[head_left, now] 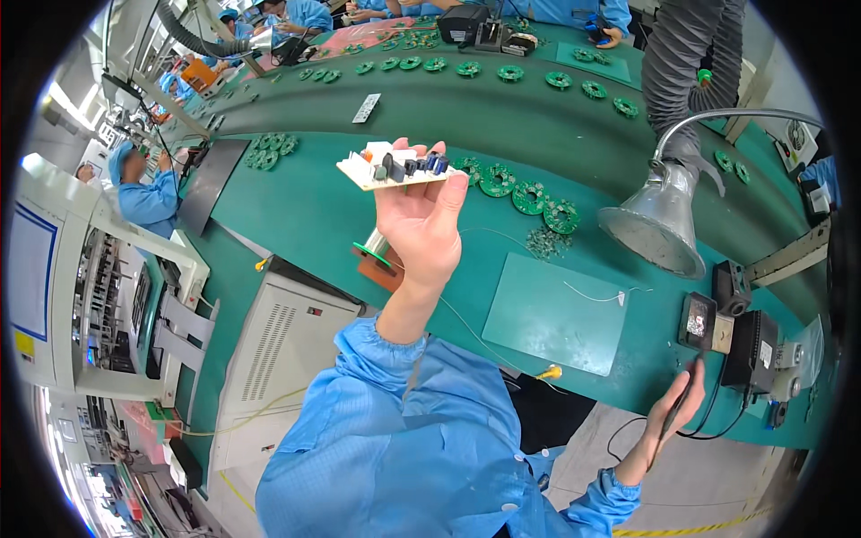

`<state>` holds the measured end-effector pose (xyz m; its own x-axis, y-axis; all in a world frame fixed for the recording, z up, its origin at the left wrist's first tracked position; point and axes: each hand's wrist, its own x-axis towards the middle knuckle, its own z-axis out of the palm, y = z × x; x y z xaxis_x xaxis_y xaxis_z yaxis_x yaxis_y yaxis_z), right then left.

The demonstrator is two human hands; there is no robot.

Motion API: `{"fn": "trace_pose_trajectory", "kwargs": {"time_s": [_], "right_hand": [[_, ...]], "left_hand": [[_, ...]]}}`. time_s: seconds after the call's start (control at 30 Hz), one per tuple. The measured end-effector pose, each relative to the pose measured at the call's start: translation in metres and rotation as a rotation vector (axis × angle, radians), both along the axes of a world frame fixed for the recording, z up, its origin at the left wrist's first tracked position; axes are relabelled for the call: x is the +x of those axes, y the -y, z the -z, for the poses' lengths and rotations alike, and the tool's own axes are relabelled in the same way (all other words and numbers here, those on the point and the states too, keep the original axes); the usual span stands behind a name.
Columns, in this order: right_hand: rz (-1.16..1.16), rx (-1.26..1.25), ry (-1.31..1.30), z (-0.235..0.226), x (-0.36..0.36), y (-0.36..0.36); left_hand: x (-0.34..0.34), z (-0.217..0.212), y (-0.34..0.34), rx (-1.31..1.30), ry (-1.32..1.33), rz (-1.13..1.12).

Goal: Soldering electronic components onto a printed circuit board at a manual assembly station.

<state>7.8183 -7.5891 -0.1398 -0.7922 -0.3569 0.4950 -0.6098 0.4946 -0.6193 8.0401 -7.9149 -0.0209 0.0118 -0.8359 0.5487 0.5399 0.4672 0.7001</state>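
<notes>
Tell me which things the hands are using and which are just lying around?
In use:
- circuit board, held up in the left hand
- soldering iron, gripped in the right hand

Lying about:
- round green boards
- green mat
- metal fume hood

The left hand (pixel 421 224) is raised over the bench (pixel 296 215) and holds a circuit board (pixel 399 167) flat at its fingertips, with a row of round boards (pixel 520 190) lying on the bench just behind and to the right of it and a solder spool (pixel 377 251) below the hand on its left. A mat (pixel 556 314) lies on the bench to the right of the wrist, the fume funnel (pixel 655 224) hangs above the mat's far right corner, and the soldering station (pixel 731 327) stands right of the mat. The right hand (pixel 677 408) is low at the bench's near edge, before the station, gripping a soldering iron (pixel 686 386).
</notes>
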Motion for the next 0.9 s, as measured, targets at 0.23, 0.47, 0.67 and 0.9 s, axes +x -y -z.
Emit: {"fn": "trace_pose_trajectory", "kwargs": {"time_s": [0.23,0.47,0.67,0.9], "right_hand": [[-0.008,0.033,0.009,0.005,-0.004,0.003],[0.002,-0.133,0.040,-0.005,-0.005,-0.002],[-0.019,-0.010,0.006,-0.006,-0.004,0.000],[0.004,-0.113,0.070,-0.009,0.003,-0.007]], "left_hand": [[-0.001,0.005,0.006,-0.132,-0.019,-0.097],[-0.015,0.002,0.006,-0.224,-0.011,-0.150],[-0.003,0.006,-0.002,-0.120,0.083,-0.152],[0.002,0.010,-0.009,-0.223,0.096,-0.079]]}}
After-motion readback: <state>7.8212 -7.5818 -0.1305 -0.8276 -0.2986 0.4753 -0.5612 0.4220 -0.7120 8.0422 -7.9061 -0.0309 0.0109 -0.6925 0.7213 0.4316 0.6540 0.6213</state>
